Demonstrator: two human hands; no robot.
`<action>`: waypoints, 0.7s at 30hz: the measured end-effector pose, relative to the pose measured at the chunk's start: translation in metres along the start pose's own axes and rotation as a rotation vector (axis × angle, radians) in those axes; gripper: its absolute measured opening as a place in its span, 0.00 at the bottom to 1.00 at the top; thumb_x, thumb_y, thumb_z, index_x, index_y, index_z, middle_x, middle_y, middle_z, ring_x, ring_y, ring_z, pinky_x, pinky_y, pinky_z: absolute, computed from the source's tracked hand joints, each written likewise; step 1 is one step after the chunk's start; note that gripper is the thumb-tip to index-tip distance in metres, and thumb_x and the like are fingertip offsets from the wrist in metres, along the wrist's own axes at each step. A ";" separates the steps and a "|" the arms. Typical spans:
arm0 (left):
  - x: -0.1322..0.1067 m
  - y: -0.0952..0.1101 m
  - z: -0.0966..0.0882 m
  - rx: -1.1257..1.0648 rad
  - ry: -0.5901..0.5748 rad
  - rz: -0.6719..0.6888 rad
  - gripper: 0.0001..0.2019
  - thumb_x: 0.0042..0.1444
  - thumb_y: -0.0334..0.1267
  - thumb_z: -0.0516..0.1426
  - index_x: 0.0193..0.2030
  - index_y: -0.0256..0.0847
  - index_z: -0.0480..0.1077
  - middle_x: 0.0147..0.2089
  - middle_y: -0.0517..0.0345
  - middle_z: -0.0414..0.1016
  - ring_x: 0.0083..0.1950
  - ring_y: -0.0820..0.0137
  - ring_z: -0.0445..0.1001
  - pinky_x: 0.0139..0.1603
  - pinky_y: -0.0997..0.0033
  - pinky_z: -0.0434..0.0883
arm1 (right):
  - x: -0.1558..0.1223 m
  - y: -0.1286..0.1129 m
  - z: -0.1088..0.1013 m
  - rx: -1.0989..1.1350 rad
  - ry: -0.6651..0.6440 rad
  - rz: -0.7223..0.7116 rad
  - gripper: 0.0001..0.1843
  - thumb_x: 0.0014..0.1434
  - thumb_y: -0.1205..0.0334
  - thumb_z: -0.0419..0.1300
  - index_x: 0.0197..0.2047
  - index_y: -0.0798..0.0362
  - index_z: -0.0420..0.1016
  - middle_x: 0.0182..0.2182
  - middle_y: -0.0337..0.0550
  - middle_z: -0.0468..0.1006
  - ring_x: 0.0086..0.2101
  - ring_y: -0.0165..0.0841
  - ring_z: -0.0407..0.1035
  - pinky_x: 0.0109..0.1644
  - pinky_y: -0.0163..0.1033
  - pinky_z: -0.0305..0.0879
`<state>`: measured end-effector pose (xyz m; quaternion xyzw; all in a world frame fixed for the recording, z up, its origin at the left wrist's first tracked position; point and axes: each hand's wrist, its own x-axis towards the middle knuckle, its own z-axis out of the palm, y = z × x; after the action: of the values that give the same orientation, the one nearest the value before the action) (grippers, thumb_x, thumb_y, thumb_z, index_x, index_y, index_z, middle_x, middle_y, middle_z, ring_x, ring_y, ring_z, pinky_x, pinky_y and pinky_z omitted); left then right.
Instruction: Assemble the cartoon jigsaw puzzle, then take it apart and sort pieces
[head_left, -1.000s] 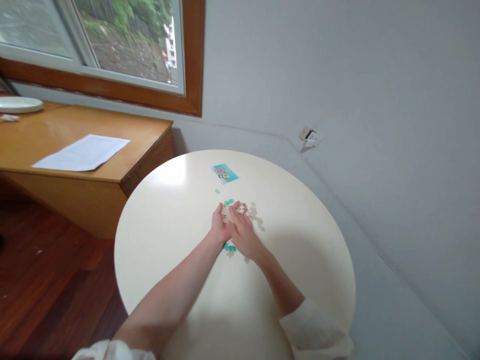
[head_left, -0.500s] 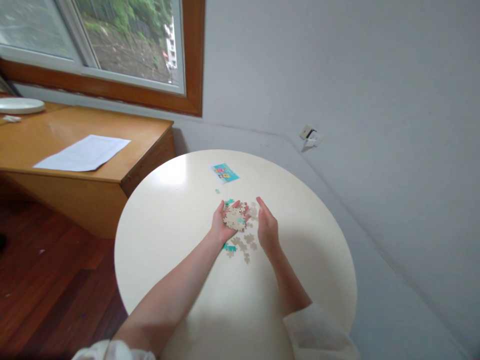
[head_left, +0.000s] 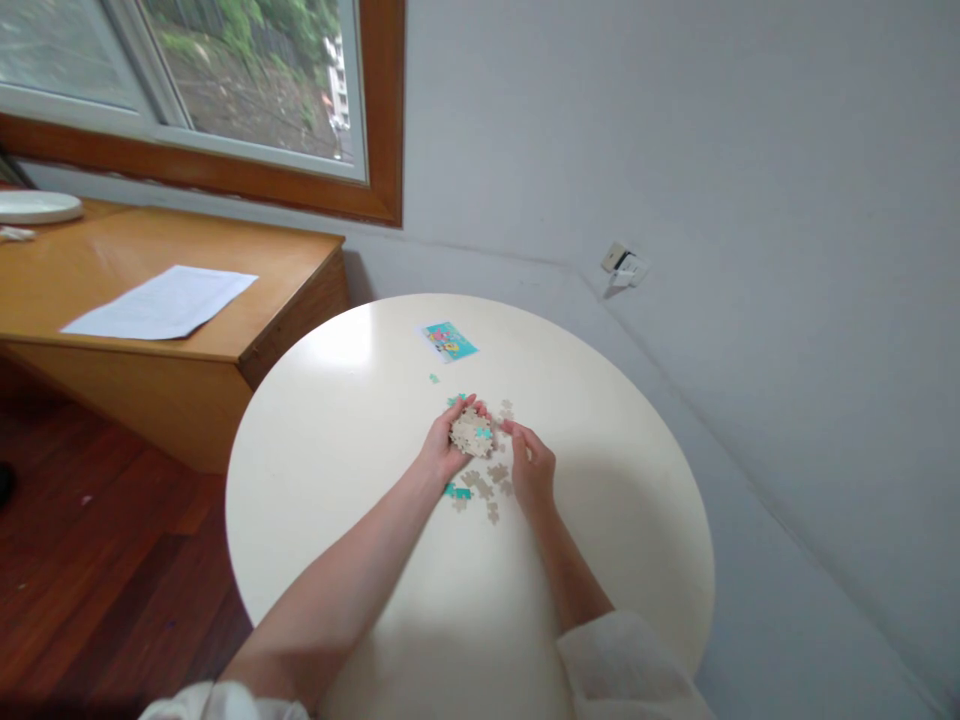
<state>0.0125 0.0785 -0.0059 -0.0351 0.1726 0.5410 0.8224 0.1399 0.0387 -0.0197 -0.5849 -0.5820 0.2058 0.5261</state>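
Head view: my left hand [head_left: 442, 447] is cupped around a heap of puzzle pieces [head_left: 469, 440], the palm serving as a bowl for them. Most of the heap shows plain beige faces, and a bit of teal lies on top, on the side toward my right hand [head_left: 534, 470].

My right hand is just beside the heap, fingers bent and tips drawn close together near a beige piece; I cannot tell whether they grip it.

Between my wrists, on the round white table [head_left: 315, 470], beige loose pieces [head_left: 497, 472] lie flat, with teal loose pieces [head_left: 459, 491] close by my left wrist. More beige ones lie just past my right fingertips. One pale green piece [head_left: 434, 378] lies by itself beyond my left hand, and past it is a picture card [head_left: 450, 342], teal with pink and yellow figures; any lettering on it is too small for me to read.

Well to the left of my left hand, a sheet of paper [head_left: 161, 303] lies on a wooden desk [head_left: 277, 255], its print too faint to make out. Farther left sits a white round thing [head_left: 37, 207], partly out of view
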 end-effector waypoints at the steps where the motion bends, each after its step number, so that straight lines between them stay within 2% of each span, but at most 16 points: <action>1: 0.000 -0.001 0.001 0.002 0.005 0.011 0.10 0.61 0.31 0.50 0.45 0.34 0.70 0.28 0.56 0.76 0.28 0.71 0.76 0.37 0.70 0.74 | -0.002 -0.001 0.002 -0.005 -0.037 0.007 0.22 0.58 0.50 0.48 0.41 0.55 0.76 0.40 0.48 0.80 0.42 0.37 0.73 0.49 0.45 0.68; 6: -0.003 -0.003 0.006 0.071 -0.020 0.103 0.13 0.58 0.24 0.49 0.47 0.35 0.68 0.38 0.51 0.77 0.41 0.69 0.77 0.49 0.68 0.71 | -0.008 -0.003 0.015 0.103 -0.169 0.112 0.23 0.51 0.50 0.58 0.46 0.55 0.73 0.33 0.46 0.81 0.29 0.36 0.74 0.35 0.41 0.72; 11: -0.004 -0.002 0.005 0.204 -0.071 0.128 0.17 0.52 0.21 0.51 0.48 0.33 0.68 0.45 0.46 0.76 0.50 0.66 0.74 0.56 0.67 0.67 | -0.006 0.002 0.022 0.319 -0.155 0.255 0.24 0.45 0.52 0.62 0.43 0.57 0.72 0.32 0.49 0.81 0.30 0.39 0.76 0.38 0.45 0.73; 16: -0.002 -0.004 0.000 0.331 -0.100 0.092 0.27 0.35 0.14 0.47 0.43 0.33 0.70 0.48 0.47 0.76 0.54 0.63 0.72 0.58 0.62 0.66 | -0.002 0.004 0.019 0.403 -0.083 0.211 0.20 0.45 0.55 0.62 0.40 0.57 0.72 0.39 0.52 0.80 0.39 0.40 0.75 0.46 0.46 0.71; 18: 0.000 -0.005 -0.001 0.360 -0.114 0.090 0.28 0.34 0.13 0.47 0.44 0.33 0.69 0.49 0.46 0.75 0.54 0.62 0.72 0.59 0.61 0.65 | -0.001 0.005 0.017 0.405 -0.069 0.190 0.19 0.45 0.56 0.61 0.40 0.56 0.72 0.39 0.50 0.80 0.39 0.39 0.75 0.45 0.45 0.71; 21: 0.001 -0.006 -0.003 0.387 -0.150 0.094 0.24 0.40 0.15 0.51 0.46 0.32 0.68 0.49 0.44 0.75 0.53 0.62 0.72 0.58 0.59 0.65 | -0.001 0.005 0.017 0.423 -0.076 0.211 0.19 0.45 0.56 0.62 0.40 0.54 0.73 0.34 0.46 0.81 0.34 0.37 0.75 0.38 0.42 0.72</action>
<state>0.0178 0.0760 -0.0099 0.1720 0.2132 0.5364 0.7983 0.1276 0.0457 -0.0308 -0.5110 -0.4810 0.3988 0.5903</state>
